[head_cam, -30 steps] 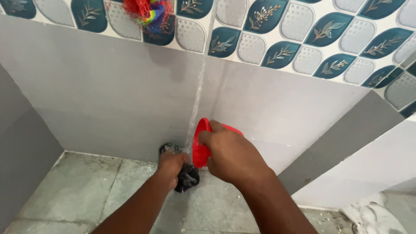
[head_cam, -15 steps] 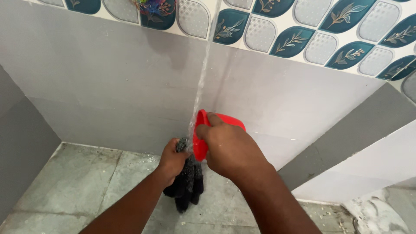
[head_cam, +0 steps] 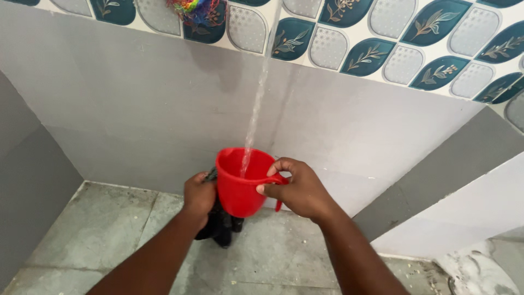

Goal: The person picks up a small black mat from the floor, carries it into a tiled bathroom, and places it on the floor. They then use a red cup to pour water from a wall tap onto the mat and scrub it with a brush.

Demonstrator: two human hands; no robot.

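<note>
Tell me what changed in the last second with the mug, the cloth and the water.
The right hand turned the red mug upright, so the stream of water now falls into it. The left hand kept its grip on the dark wet cloth, now hanging behind the mug.

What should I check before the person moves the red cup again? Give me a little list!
1. Water stream falls into the red cup: ok.
2. Right hand grips the cup by its handle: ok.
3. Cup upright, mouth up: ok.
4. Left hand holds the dark cloth: ok.
5. How full the cup is: cannot tell.
6. Floor dry underfoot: cannot tell.
</note>
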